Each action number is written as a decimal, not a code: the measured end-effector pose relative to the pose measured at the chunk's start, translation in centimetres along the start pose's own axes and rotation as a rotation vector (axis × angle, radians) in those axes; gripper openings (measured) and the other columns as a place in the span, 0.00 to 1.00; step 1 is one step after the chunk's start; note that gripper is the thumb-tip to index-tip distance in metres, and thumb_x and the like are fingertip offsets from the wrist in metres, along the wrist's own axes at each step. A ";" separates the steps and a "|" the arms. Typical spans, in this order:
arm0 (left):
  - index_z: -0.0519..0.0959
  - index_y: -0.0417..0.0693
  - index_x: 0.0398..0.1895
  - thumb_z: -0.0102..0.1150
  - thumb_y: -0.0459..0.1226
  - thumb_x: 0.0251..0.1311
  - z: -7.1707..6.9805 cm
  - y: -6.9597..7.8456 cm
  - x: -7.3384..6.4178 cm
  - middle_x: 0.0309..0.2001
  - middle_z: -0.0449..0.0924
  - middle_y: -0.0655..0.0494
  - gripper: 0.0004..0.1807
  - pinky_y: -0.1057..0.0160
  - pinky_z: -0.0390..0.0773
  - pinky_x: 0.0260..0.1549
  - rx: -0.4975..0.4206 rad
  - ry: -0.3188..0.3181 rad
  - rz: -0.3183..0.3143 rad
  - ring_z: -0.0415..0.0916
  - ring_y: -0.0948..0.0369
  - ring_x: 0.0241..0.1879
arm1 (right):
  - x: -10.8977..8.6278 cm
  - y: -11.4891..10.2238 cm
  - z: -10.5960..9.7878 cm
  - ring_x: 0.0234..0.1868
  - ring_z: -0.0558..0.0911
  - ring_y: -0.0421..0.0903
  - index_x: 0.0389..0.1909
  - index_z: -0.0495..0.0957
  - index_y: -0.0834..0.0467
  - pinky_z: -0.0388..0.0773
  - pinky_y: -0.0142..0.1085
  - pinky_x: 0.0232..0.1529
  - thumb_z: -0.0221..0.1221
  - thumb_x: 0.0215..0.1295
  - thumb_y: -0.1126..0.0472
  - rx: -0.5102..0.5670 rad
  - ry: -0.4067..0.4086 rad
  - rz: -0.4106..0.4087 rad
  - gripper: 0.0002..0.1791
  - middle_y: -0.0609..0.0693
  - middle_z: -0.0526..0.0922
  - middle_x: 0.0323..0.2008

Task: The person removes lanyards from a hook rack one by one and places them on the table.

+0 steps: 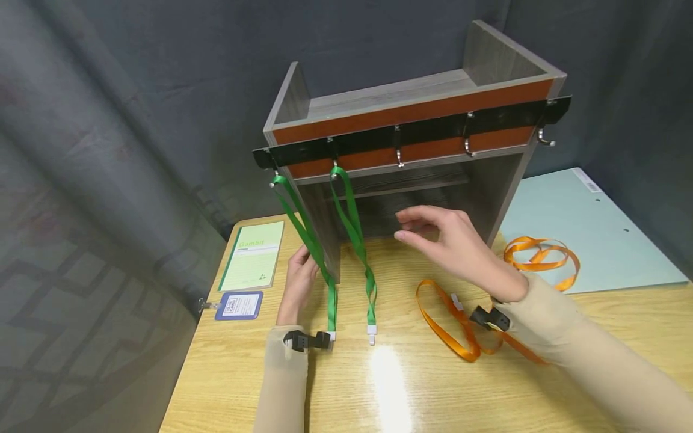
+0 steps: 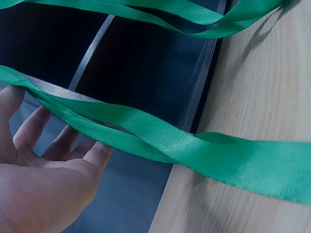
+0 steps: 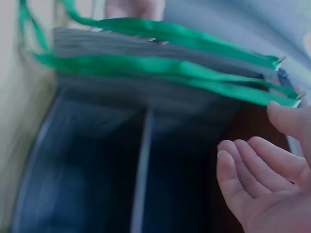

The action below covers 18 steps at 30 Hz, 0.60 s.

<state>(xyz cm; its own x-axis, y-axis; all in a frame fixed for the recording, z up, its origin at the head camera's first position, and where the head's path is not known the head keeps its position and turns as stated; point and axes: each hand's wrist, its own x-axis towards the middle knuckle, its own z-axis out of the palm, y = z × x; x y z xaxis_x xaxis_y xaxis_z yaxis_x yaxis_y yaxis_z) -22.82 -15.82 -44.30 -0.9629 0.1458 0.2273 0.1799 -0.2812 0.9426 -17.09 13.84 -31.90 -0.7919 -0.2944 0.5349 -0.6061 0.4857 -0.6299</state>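
Two green lanyards hang by their loops from the two leftmost hooks of a black hook rail [image 1: 433, 133] on a grey wooden shelf [image 1: 390, 93]. Beside the shelf's left wall is my left hand [image 1: 299, 279], behind the left lanyard [image 1: 332, 310]; in the left wrist view that strap [image 2: 146, 131] crosses near my fingertips, and I cannot tell if they touch it. The second lanyard [image 1: 370, 288] hangs to its right, its white clip low near the tabletop. My right hand [image 1: 455, 240] hovers before the shelf's opening, fingers loosely bent, holding nothing.
An orange lanyard [image 1: 470, 356] lies on the wooden table under my right wrist. Another orange lanyard [image 1: 575, 267] rests partly on a pale blue folder [image 1: 595, 228]. At left lie a green notebook [image 1: 251, 255] and a blue card holder [image 1: 238, 305]. Three rail hooks hold nothing.
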 end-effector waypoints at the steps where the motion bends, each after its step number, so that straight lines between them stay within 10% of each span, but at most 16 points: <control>1: 0.71 0.35 0.61 0.56 0.40 0.67 0.0 0.0 0.0 0.55 0.71 0.45 0.23 0.53 0.67 0.60 0.001 -0.002 0.000 0.67 0.53 0.57 | 0.5 -0.4 0.3 0.37 0.81 0.37 0.48 0.81 0.57 0.81 0.36 0.37 0.66 0.61 0.58 0.020 0.017 -0.011 0.15 0.44 0.83 0.43; 18: 0.74 0.36 0.57 0.58 0.41 0.65 -0.1 -0.1 0.0 0.51 0.73 0.47 0.22 0.53 0.68 0.58 -0.017 0.002 0.014 0.69 0.55 0.52 | 6.4 -4.7 4.0 0.35 0.83 0.38 0.48 0.83 0.59 0.81 0.33 0.35 0.65 0.62 0.57 0.157 0.237 -0.082 0.15 0.46 0.85 0.40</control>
<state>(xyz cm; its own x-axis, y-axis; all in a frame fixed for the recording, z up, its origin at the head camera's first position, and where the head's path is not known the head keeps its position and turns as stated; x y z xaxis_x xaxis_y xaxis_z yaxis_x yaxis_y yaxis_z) -22.86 -15.85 -44.46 -0.9606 0.1401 0.2400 0.1900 -0.2990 0.9352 -19.58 6.36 -27.75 -0.7113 -0.1182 0.6929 -0.6863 0.3295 -0.6483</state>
